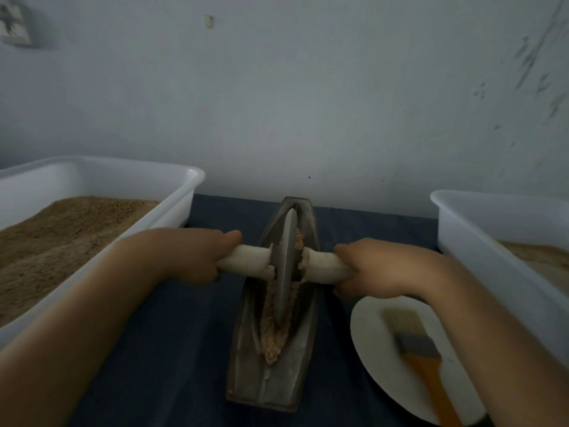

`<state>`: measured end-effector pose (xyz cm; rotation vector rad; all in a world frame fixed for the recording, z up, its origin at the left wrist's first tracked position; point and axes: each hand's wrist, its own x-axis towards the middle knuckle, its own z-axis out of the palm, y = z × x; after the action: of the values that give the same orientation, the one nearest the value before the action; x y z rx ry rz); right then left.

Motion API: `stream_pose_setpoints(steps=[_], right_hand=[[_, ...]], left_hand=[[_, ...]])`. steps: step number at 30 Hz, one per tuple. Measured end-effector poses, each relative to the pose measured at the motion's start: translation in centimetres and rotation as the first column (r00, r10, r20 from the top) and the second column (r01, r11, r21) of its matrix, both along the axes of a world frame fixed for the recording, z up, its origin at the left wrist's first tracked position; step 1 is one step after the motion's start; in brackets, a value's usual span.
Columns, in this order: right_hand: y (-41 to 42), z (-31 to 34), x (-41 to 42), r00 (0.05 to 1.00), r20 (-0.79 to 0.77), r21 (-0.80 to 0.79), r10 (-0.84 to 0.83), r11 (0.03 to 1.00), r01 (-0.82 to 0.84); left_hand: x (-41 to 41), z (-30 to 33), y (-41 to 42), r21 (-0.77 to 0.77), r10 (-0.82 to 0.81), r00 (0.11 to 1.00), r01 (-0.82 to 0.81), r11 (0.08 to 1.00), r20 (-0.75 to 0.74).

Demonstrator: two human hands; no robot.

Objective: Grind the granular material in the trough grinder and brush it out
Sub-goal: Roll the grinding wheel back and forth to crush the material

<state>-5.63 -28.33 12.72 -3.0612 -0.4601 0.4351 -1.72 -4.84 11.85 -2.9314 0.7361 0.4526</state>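
With the left hand [187,257] and right hand [378,266] gripping the white axle [246,261], the grinding wheel [286,266] should roll evenly, keeping the granules [274,331] inside the metal trough [246,349].

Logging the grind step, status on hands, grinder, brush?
Left hand and right hand grip the wheel's white handle. Wheel sits in trough grinder, granules coarse. Brush idle on plate; nothing blocking.

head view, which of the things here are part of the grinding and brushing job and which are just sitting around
In the job: trough grinder, grinding wheel, its white handle, granules, left hand, right hand, brush.

Lying about: left tub of brown grain, right tub, white plate.
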Motion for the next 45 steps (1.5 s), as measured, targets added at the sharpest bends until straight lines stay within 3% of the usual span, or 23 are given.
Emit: stream_pose_setpoints(steps=[4, 7, 10, 12, 15, 20, 23, 26, 30, 34, 37, 41, 43, 45], right_hand=[[-0.4, -1.8, 2.0, 0.968, 0.25, -0.01, -0.034, 0.999, 0.038], [-0.8, -3.3, 3.3, 0.878, 0.478, -0.021, -0.032, 0.999, 0.047], [-0.8, -4.2, 3.9, 0.784, 0.62, -0.056, -0.024, 0.996, 0.075], [-0.7, -4.3, 3.8, 0.777, 0.629, -0.073, -0.016, 0.994, 0.079], [-0.7, -3.4, 3.0, 0.866, 0.5, -0.049, -0.012, 0.998, 0.042], [0.0, -1.0, 0.5, 0.99, 0.143, -0.038, -0.013, 0.999, 0.019], [0.2, 0.3, -1.0, 1.0, -0.018, -0.029, 0.01, 1.0, -0.011], [0.1, 0.8, -1.7, 0.997, -0.069, -0.02, 0.019, 1.0, -0.02], [0.1, 0.4, -0.9, 0.999, -0.031, 0.007, 0.008, 1.0, -0.008], [-0.2, -1.0, 0.9, 0.986, 0.163, 0.011, -0.021, 1.0, 0.019], [-0.6, -2.2, 2.3, 0.948, 0.315, -0.002, -0.036, 0.999, 0.038], [-0.9, -3.7, 3.6, 0.837, 0.547, -0.033, -0.015, 0.999, 0.04], [-0.9, -4.0, 3.8, 0.794, 0.608, -0.06, -0.008, 0.997, 0.056], [-0.8, -3.9, 3.6, 0.811, 0.585, -0.066, -0.004, 0.996, 0.053]], left_hand=[[2.2, -2.1, -0.3, -0.064, 0.042, 0.951, -0.023, 0.998, 0.305], [3.2, -3.7, -0.6, -0.117, 0.057, 0.843, 0.007, 0.993, 0.534], [3.3, -4.5, -0.9, -0.181, 0.079, 0.762, 0.052, 0.982, 0.643], [3.1, -4.5, -0.9, -0.177, 0.081, 0.754, 0.047, 0.983, 0.651], [2.7, -3.6, -0.6, -0.079, 0.029, 0.816, 0.021, 0.997, 0.577], [0.6, -0.6, -0.2, -0.013, -0.019, 0.986, 0.022, 1.0, 0.165], [-0.8, 0.8, 0.1, 0.027, -0.034, 0.999, 0.034, 0.999, -0.019], [-1.6, 1.3, 0.5, 0.033, -0.038, 0.996, 0.041, 0.999, -0.078], [-0.7, 0.4, 0.3, -0.012, -0.026, 0.999, 0.025, 1.0, -0.021], [1.1, -1.2, -0.1, -0.069, 0.015, 0.984, -0.002, 0.998, 0.178], [2.6, -2.8, -0.2, -0.108, 0.042, 0.924, -0.001, 0.994, 0.381], [3.4, -4.5, -0.6, -0.164, 0.068, 0.781, 0.044, 0.986, 0.621], [3.4, -4.7, -0.8, -0.188, 0.076, 0.749, 0.065, 0.98, 0.658], [3.3, -4.6, -0.8, -0.181, 0.069, 0.764, 0.063, 0.982, 0.642]])
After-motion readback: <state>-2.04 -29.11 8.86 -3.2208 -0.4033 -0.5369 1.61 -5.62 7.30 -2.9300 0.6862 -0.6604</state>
